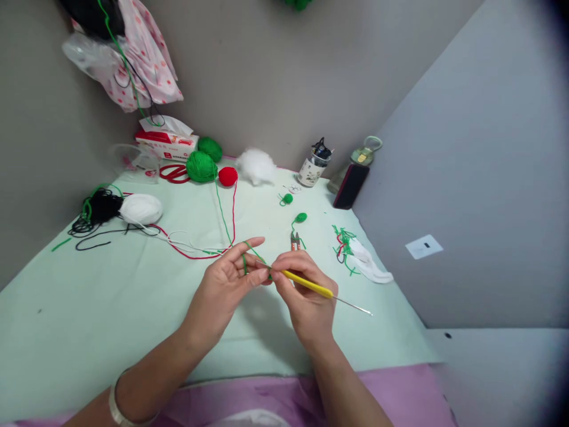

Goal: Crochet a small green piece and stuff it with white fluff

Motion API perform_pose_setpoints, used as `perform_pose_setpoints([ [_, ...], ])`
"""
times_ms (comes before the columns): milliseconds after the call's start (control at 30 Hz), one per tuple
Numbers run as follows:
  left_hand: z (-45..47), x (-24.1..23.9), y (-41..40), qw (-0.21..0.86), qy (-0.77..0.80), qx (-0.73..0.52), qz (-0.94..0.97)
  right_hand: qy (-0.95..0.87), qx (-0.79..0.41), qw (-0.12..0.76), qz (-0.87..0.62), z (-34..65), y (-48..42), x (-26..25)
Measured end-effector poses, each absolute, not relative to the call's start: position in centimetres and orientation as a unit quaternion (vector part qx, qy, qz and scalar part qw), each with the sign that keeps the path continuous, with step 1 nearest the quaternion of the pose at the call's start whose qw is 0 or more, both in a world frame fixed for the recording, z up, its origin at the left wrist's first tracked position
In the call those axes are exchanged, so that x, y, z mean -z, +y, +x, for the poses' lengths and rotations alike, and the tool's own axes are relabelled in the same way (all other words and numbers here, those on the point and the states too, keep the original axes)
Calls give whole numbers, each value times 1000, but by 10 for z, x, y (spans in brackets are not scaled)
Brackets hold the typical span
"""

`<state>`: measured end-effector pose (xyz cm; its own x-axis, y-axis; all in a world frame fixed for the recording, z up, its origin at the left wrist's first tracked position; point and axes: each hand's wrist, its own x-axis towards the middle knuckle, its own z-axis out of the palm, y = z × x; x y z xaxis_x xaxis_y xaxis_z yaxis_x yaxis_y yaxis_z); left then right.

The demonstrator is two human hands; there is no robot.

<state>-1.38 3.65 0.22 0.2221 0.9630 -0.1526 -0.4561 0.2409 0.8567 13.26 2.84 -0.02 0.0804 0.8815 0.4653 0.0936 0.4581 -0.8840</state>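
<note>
My right hand (pixel 306 296) pinches a crochet hook (pixel 311 286) with a yellow handle, its metal tip pointing left into my left hand. My left hand (pixel 229 279) has green yarn (pixel 223 218) looped over the index finger and pinched between thumb and fingers. The strand runs back across the table to a green yarn ball (pixel 201 166). Both hands hover just above the pale green table (pixel 89 320), near its front edge.
Small snips (pixel 294 240) and two little green crocheted pieces (pixel 301 217) lie beyond my hands. A red ball (pixel 227 176), white stuffing (pixel 256 165), white yarn (pixel 141 209), black yarn (pixel 100 207), a tissue box (pixel 166 144), jar (pixel 313 168), phone (pixel 351 185) and yarn scraps (pixel 351 249) ring the table.
</note>
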Motion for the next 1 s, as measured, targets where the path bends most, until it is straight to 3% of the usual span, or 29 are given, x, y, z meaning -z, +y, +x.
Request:
perform_pose_setpoints([
  [200,-13,-4,33,753,333,-496,277,-481,-472,636,-375,130,30,11],
  [600,-19,-3,30,714,370,-488,341,-458,-552,576,-393,137,32,6],
  [700,-19,-4,29,704,373,-495,348,-509,-513,568,-393,140,28,4],
  [867,-18,-7,27,695,377,-506,345,-649,-314,563,-404,136,21,1],
  [1000,-18,-7,26,704,368,-498,349,-616,-338,595,-391,133,21,3],
])
